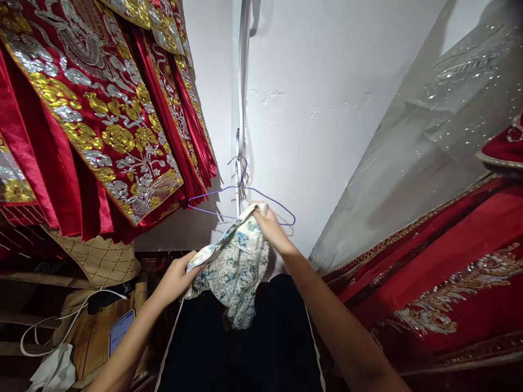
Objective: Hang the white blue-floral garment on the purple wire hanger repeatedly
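A white garment with blue and green floral print [241, 261] is stretched between my two hands in front of my knees. My left hand [180, 276] is closed on one end of its folded band, low and to the left. Higher up, near the wall, my right hand [267, 222] grips the other end of the band. The rest of the cloth hangs down between my legs; its exact kind is unclear. Just beyond my right hand a purple wire hanger [223, 189] hangs from a white upright, partly behind the cloth.
Red robes with gold and silver embroidery [118, 136] hang at left. A sheer sparkling veil [408, 141] and red embroidered fabric [457, 245] fill the right. A phone [121, 329], white cable [77, 310] and crumpled tissue [55, 370] lie on wooden furniture at lower left.
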A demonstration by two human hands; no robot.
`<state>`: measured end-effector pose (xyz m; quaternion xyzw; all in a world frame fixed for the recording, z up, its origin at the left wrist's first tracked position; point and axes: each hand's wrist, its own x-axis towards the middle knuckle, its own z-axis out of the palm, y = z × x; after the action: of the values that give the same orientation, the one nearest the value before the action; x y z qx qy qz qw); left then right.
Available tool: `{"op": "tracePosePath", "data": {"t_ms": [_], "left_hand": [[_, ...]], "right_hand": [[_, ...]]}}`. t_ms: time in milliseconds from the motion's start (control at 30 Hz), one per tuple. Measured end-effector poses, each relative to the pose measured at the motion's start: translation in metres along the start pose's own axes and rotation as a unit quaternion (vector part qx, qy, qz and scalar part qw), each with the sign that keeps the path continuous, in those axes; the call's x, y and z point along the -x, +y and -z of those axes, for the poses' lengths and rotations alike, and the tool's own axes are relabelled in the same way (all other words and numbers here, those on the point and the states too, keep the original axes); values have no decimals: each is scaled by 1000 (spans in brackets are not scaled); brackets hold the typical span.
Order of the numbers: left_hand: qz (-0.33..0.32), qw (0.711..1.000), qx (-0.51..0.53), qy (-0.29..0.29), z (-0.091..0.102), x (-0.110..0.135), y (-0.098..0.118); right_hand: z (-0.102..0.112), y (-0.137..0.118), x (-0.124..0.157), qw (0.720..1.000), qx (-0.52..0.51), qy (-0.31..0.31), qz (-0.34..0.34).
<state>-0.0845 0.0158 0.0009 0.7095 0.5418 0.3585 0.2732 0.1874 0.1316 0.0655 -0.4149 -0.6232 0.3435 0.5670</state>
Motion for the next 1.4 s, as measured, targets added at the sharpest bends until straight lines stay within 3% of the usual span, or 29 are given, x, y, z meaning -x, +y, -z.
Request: {"op": "tracePosePath", "data": {"t_ms": [100, 200, 367, 467, 567, 700, 800, 933, 1067, 1167, 1300, 1400], "left_hand": [[-6, 1000, -19, 3, 3, 6, -3], [-11, 997, -75, -2, 2, 10, -14], [59, 986, -155, -33, 9, 2, -45], [44, 986, -154, 48, 21, -19, -48], [-1, 975, -182, 129, 39, -45, -35], [-17, 972, -174, 158, 63, -66, -8], [-63, 979, -45, 187, 71, -72, 14], [-93, 971, 138, 172, 78, -75, 36], [-145, 975, 66, 152, 84, -68, 36], [-136, 973, 68, 172, 81, -58, 40], [-170, 972, -4, 161, 66, -57, 67], [-196, 970, -69, 126, 55, -77, 82]], "right_hand": [[-13, 39, 9, 995, 81, -48, -40], [2, 60, 23, 988, 138, -47, -43], [48, 53, 32, 979, 190, -64, -30], [58, 45, 31, 977, 201, -72, -18], [56, 44, 33, 978, 198, -66, -13], [43, 47, 38, 981, 183, -68, -10], [37, 47, 40, 983, 169, -69, -11], [40, 45, 45, 984, 167, -56, -4], [50, 38, 54, 984, 175, -37, 28], [54, 33, 53, 984, 172, -41, 26], [41, 35, 52, 989, 140, -43, -4], [25, 34, 59, 991, 113, -67, -9]]}}
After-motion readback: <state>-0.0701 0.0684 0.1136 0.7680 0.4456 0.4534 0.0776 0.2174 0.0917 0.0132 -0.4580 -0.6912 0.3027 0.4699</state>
